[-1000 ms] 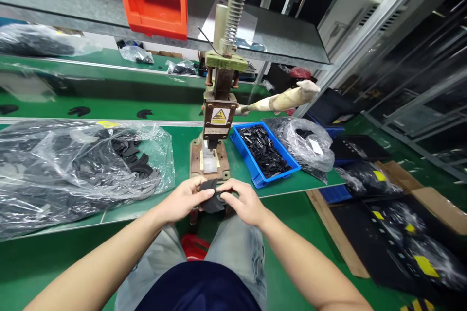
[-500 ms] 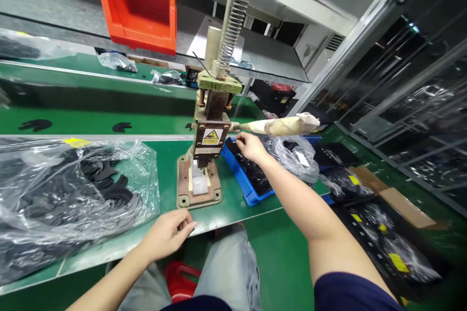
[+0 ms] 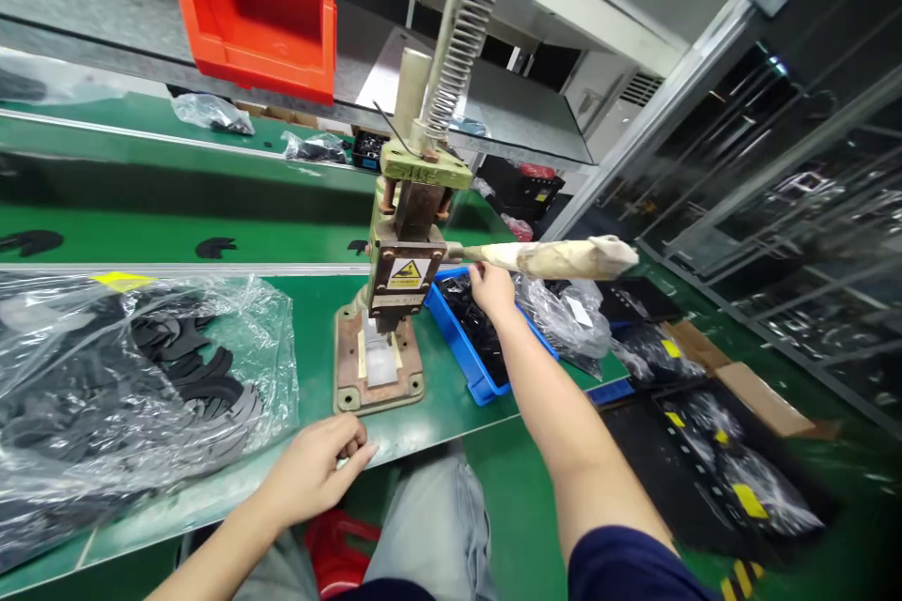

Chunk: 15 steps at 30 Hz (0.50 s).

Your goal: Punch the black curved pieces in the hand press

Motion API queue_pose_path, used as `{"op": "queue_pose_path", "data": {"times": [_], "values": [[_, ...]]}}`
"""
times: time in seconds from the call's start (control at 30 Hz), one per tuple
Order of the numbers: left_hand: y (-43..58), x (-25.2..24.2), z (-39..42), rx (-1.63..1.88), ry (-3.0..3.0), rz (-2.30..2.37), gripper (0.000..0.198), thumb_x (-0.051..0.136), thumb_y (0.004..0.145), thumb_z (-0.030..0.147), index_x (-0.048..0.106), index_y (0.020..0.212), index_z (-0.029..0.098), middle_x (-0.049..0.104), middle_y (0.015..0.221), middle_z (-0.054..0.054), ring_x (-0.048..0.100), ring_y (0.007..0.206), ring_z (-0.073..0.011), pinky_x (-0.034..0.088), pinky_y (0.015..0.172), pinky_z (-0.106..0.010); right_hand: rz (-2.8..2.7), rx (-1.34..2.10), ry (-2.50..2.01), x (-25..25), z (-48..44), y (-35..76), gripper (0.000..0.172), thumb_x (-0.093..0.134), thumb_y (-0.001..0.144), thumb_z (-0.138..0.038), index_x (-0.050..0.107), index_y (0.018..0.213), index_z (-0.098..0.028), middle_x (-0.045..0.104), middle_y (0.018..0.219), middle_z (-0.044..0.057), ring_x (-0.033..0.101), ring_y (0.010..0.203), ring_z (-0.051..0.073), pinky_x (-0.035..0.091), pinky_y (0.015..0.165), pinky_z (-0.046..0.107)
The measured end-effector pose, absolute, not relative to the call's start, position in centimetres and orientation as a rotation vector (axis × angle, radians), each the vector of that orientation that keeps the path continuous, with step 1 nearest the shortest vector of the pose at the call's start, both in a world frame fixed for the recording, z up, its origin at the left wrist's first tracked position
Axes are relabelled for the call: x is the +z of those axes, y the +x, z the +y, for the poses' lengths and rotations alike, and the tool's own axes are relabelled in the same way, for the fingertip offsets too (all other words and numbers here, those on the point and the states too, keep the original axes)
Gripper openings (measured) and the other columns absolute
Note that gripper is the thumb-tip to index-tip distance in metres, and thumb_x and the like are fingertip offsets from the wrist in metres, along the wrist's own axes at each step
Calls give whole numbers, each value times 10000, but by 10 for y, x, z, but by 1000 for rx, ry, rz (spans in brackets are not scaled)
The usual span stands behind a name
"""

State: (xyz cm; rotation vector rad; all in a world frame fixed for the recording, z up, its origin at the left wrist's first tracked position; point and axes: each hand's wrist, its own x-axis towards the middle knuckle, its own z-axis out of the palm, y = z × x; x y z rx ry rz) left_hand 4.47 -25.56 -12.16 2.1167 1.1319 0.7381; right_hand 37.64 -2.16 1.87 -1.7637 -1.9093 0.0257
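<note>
A hand press (image 3: 409,272) with a yellow warning label stands on the green bench. Its base (image 3: 349,357) carries a clear block (image 3: 381,366) below the ram. My left hand (image 3: 320,465) rests at the bench's front edge before the base, fingers curled, nothing visible in them. To the right, my right hand (image 3: 493,289) is over the far part of a blue tray (image 3: 461,352) of small black parts. The wrapped press lever (image 3: 556,257) passes just above it and partly hides the fingers; I cannot tell whether they hold anything.
A large clear bag (image 3: 176,376) of black curved pieces covers the bench's left side. Several black pieces (image 3: 215,248) lie on the strip behind. An orange bin (image 3: 260,19) sits on the shelf above. Bagged parts (image 3: 570,315) lie right of the tray.
The black piece seen at my right fingertips no longer shows there. My right hand has shifted slightly under the lever. My left hand stays at the edge; the view has turned slightly.
</note>
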Motion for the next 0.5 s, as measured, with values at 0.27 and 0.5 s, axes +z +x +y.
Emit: {"op": "queue_pose_path", "data": {"times": [0.27,0.5], "values": [[139,-75,-297,1005,2193,540,422,676,1011,341,536,1406,288,634,1345,-159,643,1249,-308,570,1043,-494,-1358,335,-1458,-33,-179,343,345,445,1048,-406,648,1202,-173,767,1033,103,737,905,199,622,839,354],[198,-70,-345,800,2072,250,420,692,979,394,567,1365,288,664,1239,-142,656,1123,-301,576,988,-486,-1250,449,-1322,-40,-208,325,274,572,1008,-414,697,1134,-205,767,1075,85,713,954,199,595,892,366]]}}
